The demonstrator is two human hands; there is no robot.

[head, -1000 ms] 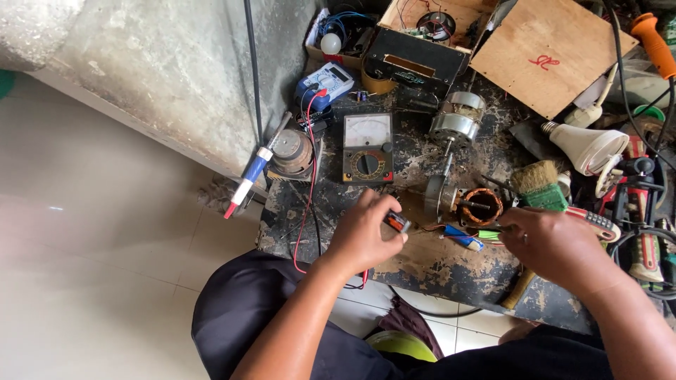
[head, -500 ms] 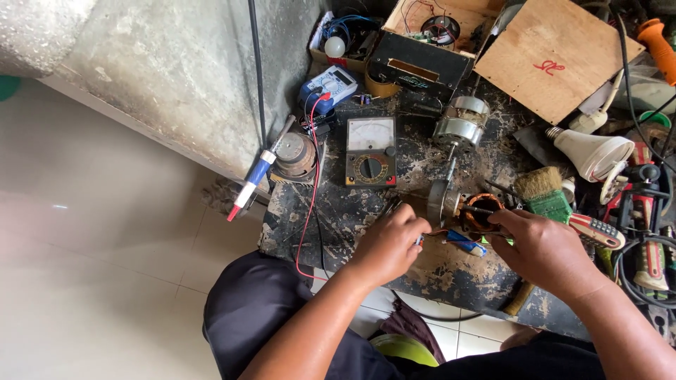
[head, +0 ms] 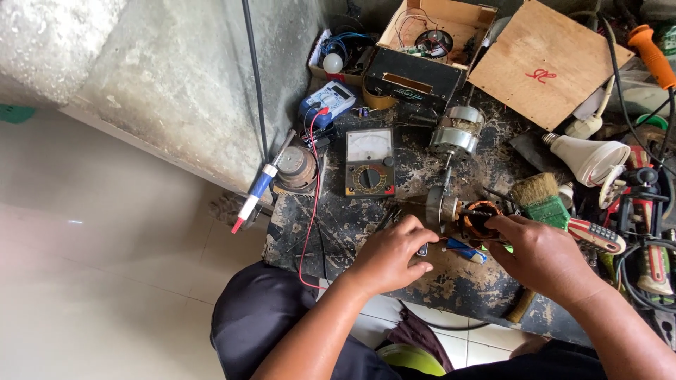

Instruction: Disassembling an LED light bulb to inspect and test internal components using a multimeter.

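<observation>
A small motor stator (head: 482, 217) with copper windings and a grey end plate lies on a stained black work board (head: 338, 225). My right hand (head: 546, 259) pinches the stator's right edge with its fingertips. My left hand (head: 389, 255) is curled just left of the stator, closed on a thin test probe whose tip is hidden by the fingers. A red lead (head: 310, 211) runs down the board toward that hand. A blue-handled tool (head: 465, 250) lies between my two hands.
An analog meter (head: 370, 163), a digital meter (head: 327, 100) and a second motor (head: 454, 132) sit behind. A green-handled brush (head: 543, 200), a light bulb (head: 590, 158), cables, a plywood sheet (head: 546, 63) and a cardboard box (head: 429, 35) crowd the right. Concrete wall left.
My left hand has moved right, close to the stator. My right hand has shifted onto the stator's edge. The camera has drifted slightly.
</observation>
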